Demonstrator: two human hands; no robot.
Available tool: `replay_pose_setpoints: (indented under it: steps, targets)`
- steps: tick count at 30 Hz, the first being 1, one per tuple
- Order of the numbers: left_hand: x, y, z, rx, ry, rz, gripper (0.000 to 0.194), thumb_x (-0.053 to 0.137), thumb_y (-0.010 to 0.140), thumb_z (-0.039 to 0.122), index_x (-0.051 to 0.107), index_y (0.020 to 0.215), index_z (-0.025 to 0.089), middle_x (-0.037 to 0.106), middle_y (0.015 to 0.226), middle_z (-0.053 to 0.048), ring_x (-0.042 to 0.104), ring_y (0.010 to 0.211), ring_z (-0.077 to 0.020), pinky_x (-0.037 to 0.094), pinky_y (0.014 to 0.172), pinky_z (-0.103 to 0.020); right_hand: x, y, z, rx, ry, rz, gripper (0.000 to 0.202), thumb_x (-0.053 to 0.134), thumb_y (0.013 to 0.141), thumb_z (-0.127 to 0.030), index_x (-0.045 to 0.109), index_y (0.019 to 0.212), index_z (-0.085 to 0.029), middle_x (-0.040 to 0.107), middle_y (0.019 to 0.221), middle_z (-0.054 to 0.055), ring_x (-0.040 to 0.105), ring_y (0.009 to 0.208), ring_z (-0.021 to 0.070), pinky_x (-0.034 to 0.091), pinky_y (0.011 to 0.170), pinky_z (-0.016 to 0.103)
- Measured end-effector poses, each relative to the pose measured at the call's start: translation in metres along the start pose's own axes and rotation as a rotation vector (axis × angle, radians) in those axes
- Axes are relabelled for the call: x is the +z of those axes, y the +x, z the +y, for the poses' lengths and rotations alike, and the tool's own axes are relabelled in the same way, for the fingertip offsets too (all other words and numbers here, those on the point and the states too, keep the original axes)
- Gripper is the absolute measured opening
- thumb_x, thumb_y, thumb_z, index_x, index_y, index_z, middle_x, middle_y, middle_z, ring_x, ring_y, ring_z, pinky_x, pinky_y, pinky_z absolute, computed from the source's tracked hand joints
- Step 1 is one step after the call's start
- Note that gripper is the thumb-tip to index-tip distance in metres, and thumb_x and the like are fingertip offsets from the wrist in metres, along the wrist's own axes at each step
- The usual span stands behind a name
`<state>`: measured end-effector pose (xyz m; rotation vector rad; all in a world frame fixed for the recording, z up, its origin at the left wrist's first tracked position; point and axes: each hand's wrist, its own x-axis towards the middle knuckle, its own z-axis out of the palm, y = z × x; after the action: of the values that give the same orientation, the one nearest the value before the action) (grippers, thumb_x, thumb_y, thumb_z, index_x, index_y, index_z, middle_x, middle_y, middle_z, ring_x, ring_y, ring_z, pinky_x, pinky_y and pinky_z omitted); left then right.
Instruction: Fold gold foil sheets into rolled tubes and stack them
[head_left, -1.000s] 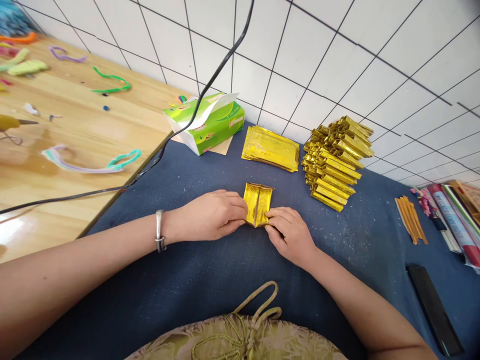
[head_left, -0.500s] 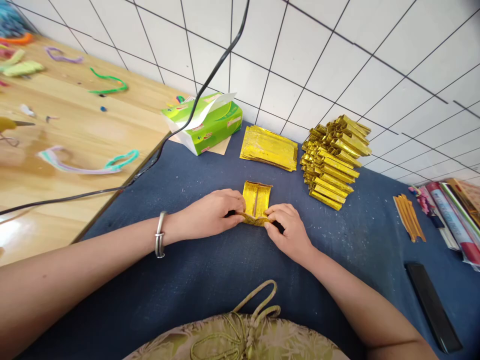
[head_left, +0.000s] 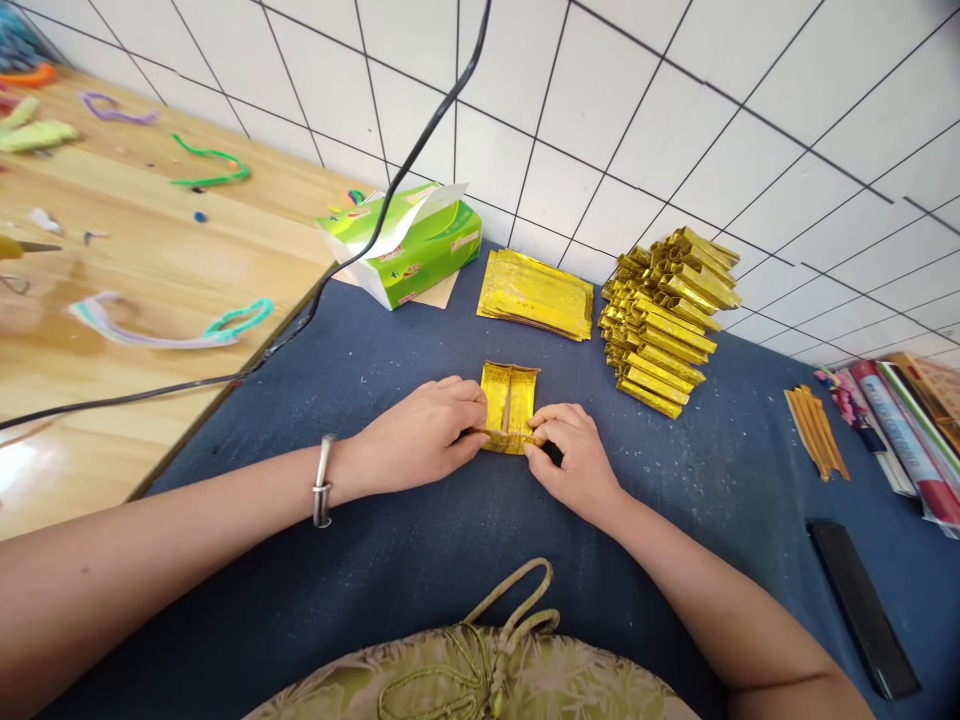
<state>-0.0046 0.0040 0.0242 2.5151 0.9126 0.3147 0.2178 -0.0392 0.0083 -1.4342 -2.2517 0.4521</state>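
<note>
Between my hands, on the dark blue cloth, lies a partly folded sheet of gold foil paper. Its two sides are turned in with a thin gap down the middle, and its near edge is folded up. My left hand pinches the near left corner between thumb and fingers. At the near right corner, my right hand grips the same folded edge. Behind the sheet is a flat stack of gold paper. To its right rises a pile of folded gold paper pieces.
A green tissue pack stands at the back left, crossed by a black cable. On the right are orange-brown strips, a long black case and books. Pipe cleaners lie on the wooden table. A tiled wall closes the back.
The near edge of the gold paper looks flatter and straighter than before, with both hands still on its corners. The whole view has shifted slightly.
</note>
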Motion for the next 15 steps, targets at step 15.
replay_pose_setpoints:
  steps: [15]
  targets:
    - [0.0055,0.0008,-0.0018,-0.016,-0.04,0.056,0.015,0.047,0.084,0.022,0.059,0.076,0.016,0.057,0.087,-0.004,0.05,0.085,-0.0164,0.04,0.082,-0.031,0.0021,-0.0004,0.002,0.007,-0.019,-0.001,0.007,0.058,0.074,-0.016,0.054,0.071,-0.02,0.059,0.097,0.003,0.05,0.095,0.0194,0.037,0.083,0.037]
